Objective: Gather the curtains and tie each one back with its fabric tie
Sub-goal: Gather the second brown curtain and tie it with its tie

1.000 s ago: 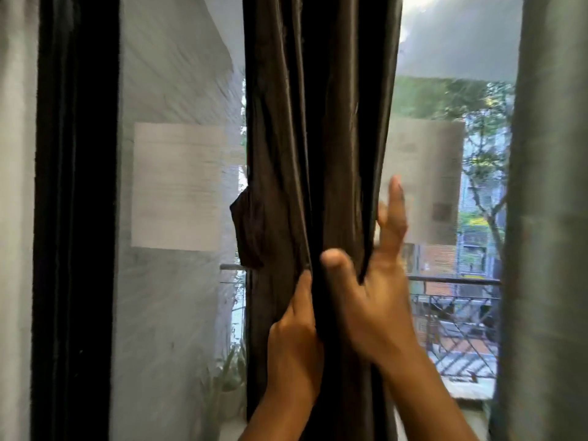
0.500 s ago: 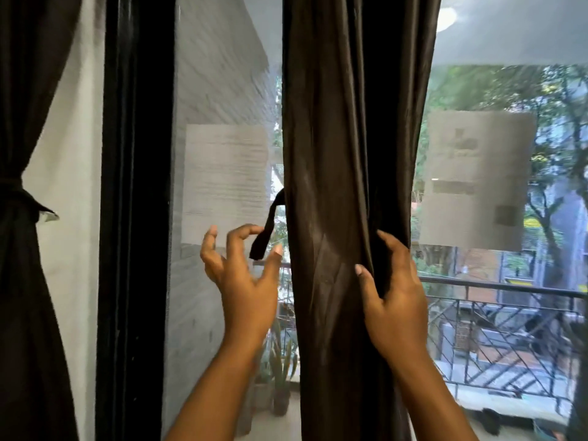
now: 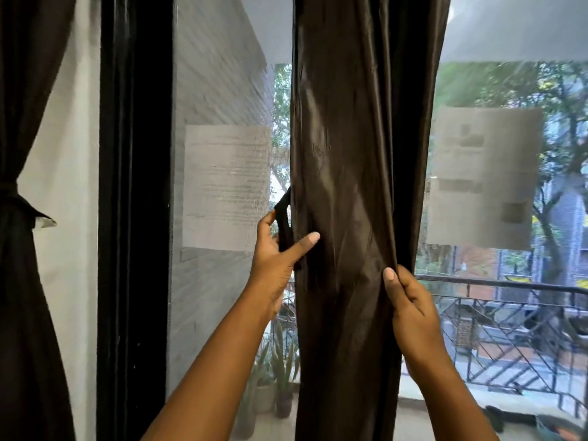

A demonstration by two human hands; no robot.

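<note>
A dark brown curtain (image 3: 353,173) hangs gathered in the middle of the window. My left hand (image 3: 280,253) grips the dark fabric tie (image 3: 283,218) at the curtain's left edge, its thumb stretched across the cloth. My right hand (image 3: 410,310) pinches the curtain's right edge, fingers curled round the folds. At the far left a second dark curtain (image 3: 19,281) hangs tied back, with its tie (image 3: 12,189) round it.
A black window frame post (image 3: 133,218) stands between the two curtains. Two paper sheets (image 3: 226,186) are stuck on the glass. Outside are a balcony railing (image 3: 509,316) and potted plants (image 3: 273,386).
My left hand moved right and took hold of the fabric tie. My right hand dropped a little lower along the curtain's right edge. The view shifted slightly.
</note>
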